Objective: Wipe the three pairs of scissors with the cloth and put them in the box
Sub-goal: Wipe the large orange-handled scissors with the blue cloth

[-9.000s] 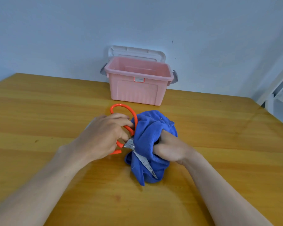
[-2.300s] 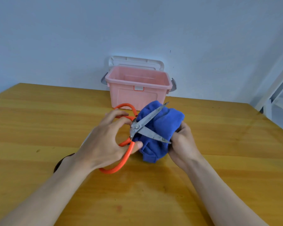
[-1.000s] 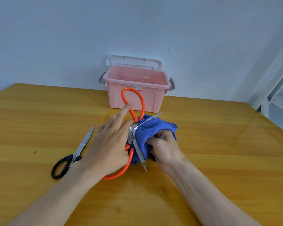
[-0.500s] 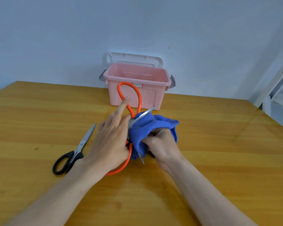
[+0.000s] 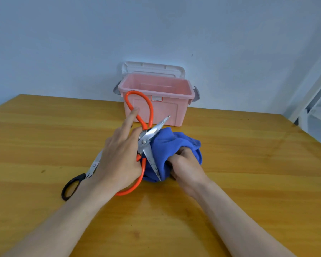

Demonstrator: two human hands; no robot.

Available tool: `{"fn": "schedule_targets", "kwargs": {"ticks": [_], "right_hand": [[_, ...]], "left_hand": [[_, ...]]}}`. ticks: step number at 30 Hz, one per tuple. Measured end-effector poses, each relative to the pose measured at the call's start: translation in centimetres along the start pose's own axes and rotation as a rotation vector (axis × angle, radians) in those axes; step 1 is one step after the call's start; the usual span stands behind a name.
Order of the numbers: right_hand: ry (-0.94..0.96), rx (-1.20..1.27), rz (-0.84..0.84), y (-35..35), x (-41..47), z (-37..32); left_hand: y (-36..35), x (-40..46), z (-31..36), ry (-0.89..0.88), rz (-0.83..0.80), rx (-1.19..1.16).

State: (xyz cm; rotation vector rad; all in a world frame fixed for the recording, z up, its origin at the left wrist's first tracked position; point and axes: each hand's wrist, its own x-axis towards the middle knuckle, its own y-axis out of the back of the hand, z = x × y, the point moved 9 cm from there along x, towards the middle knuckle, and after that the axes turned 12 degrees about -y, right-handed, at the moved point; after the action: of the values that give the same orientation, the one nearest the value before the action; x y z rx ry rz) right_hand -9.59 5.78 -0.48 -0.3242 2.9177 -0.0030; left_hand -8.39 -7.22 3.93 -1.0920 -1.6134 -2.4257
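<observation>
Wooden table (image 5: 248,164), pale wall | left hand (image 5: 120,160) grips orange scissors (image 5: 146,143), blades spread, centre | right hand (image 5: 185,166) bunches blue cloth (image 5: 174,143) on blade | stiff, sharp steel; hold by handles | pink box (image 5: 167,106) far, open.

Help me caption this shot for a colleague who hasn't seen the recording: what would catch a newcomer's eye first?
The orange-handled scissors at centre, blades spread wide, held by the left hand against a bunched blue cloth that the right hand grips. Behind them, by the wall, stands an open pink box with its lid tipped back. Black-handled scissors lie on the wooden table, partly hidden by the left wrist.
</observation>
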Motion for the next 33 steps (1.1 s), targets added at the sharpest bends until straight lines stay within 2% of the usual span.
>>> {"fn": "schedule_targets", "kwargs": {"ticks": [9, 13, 18, 21, 28, 33], "right_hand": [[0.205, -0.114, -0.021, -1.3, -0.8, -1.8], [0.192, -0.193, -0.083, -1.2, -1.0, -1.7], [0.141, -0.233, -0.095, -0.9, -1.1, -1.1], [0.116, -0.245, -0.071, -0.8, -1.0, -0.7], [0.186, -0.147, 0.13, -0.9, -0.9, -0.6], [0.181, -0.179, 0.123, -1.1, -0.5, -1.1]], "left_hand": [[0.2, 0.2, 1.4, -0.043, 0.013, -0.072], [0.3, 0.1, 1.2, -0.043, -0.017, -0.153], [0.0, -0.1, 0.8, -0.007, -0.046, -0.132], [-0.3, 0.0, 1.1, -0.02, -0.051, -0.093], [-0.7, 0.1, 1.0, -0.024, -0.001, -0.186], [-0.3, 0.2, 0.2, 0.012, 0.007, -0.218]]}}
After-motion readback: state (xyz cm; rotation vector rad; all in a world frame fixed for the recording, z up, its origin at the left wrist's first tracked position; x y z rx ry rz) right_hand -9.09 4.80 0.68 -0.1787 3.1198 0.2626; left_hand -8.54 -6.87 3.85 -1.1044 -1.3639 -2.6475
